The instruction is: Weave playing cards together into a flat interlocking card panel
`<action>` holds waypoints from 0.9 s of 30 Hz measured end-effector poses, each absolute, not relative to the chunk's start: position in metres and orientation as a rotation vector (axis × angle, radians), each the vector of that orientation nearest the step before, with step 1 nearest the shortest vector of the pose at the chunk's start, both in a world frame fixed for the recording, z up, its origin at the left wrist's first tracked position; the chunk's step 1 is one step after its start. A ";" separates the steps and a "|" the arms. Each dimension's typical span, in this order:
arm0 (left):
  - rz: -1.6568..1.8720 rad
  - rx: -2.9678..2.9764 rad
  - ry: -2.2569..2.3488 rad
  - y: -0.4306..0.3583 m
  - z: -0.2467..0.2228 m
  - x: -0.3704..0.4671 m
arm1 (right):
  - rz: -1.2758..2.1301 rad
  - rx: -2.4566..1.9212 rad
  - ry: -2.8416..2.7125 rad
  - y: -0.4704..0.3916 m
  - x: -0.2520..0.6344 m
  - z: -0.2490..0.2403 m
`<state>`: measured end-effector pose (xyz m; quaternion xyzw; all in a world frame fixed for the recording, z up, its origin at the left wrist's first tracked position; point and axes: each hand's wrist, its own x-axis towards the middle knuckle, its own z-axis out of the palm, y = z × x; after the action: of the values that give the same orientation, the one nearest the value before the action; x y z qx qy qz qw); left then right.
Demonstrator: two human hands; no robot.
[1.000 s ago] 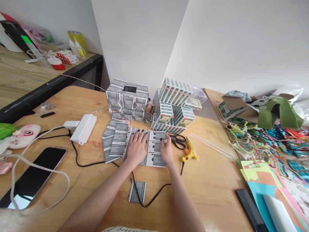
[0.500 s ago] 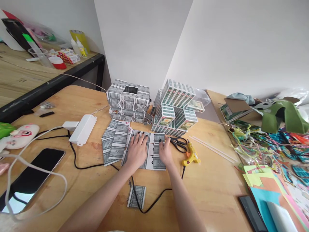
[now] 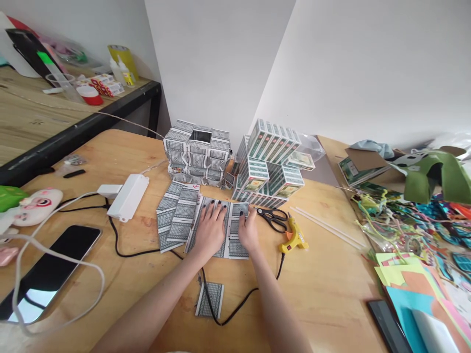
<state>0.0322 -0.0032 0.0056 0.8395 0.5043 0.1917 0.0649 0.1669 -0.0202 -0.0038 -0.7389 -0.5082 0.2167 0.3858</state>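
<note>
Grey-backed playing cards lie joined in flat panels on the wooden table. My left hand (image 3: 210, 234) rests flat with fingers spread on the middle panel (image 3: 221, 251). At the right edge of the panels, my right hand (image 3: 249, 230) touches a strip of cards (image 3: 238, 248), its thumb on top and its fingers at the far side. Left of my hands, more card strips (image 3: 180, 215) overlap. Behind stands a hollow block built of cards (image 3: 196, 154), beside stacked green-and-white card boxes (image 3: 270, 164). A single card piece (image 3: 209, 299) lies nearer me, under a black cable.
Black-handled scissors (image 3: 274, 219) and a yellow glue gun (image 3: 294, 236) lie right of my right hand, near two white sticks (image 3: 327, 226). A white power adapter (image 3: 128, 197) and a phone (image 3: 47, 269) are on the left. Coloured paper (image 3: 405, 279) and craft strings crowd the right.
My right hand and the card strip under it have shifted slightly left, narrowing the white gap beside the middle panel. My left hand stays flat on the cards.
</note>
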 end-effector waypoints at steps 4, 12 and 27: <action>0.592 2.529 1.515 -0.003 0.007 0.032 | 0.545 -1.950 -1.279 -0.022 0.165 0.000; 0.617 2.520 1.500 -0.002 0.005 0.030 | 0.042 -2.249 -1.490 -0.027 0.174 0.000; 0.595 2.518 1.509 -0.001 0.002 0.031 | 0.020 -2.251 -1.608 -0.019 0.162 -0.010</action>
<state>0.0306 -0.0007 0.0024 0.8384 0.5024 0.1982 0.0731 0.1618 -0.0186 -0.0100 -0.7994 -0.5711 0.0072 0.1865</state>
